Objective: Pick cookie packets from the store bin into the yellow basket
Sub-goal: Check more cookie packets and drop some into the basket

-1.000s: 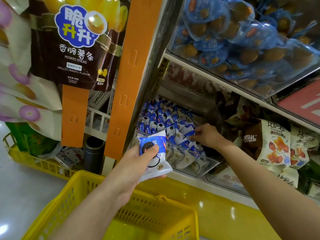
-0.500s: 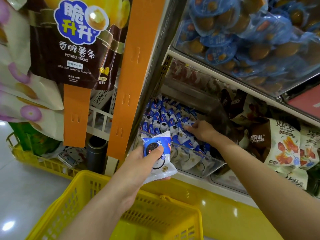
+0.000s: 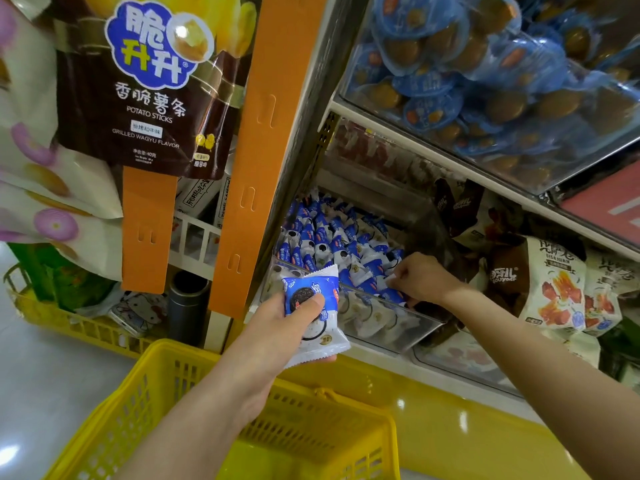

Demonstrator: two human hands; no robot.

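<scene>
Packets: small sealed pillow sachets, blue and white, with a dark sandwich cookie printed on the front. Left hand (image 3: 284,327) grips one cookie packet (image 3: 313,306) between thumb and fingers, above the yellow basket (image 3: 166,368) and not yet inside it. Right hand (image 3: 422,278) is down in the clear store bin (image 3: 398,329), fingers curled, pinching the white edge of a next packet (image 3: 389,280) amid the heap of loose packets (image 3: 332,240).

Judged light. Film looks slick and crinkly, cookie inside likely brittle. Best taken by the crimped end seal, or flat across both faces, without squeezing.

Writing on the packets is too small to read. Hanging bag (image 3: 152,84) at left reads "POTATO STICKS" and "GRILLED WAGYU FLAVOR", under large characters 脆升升. Brown bags (image 3: 502,271) right of the bin carry Chinese script, not legible.
</scene>
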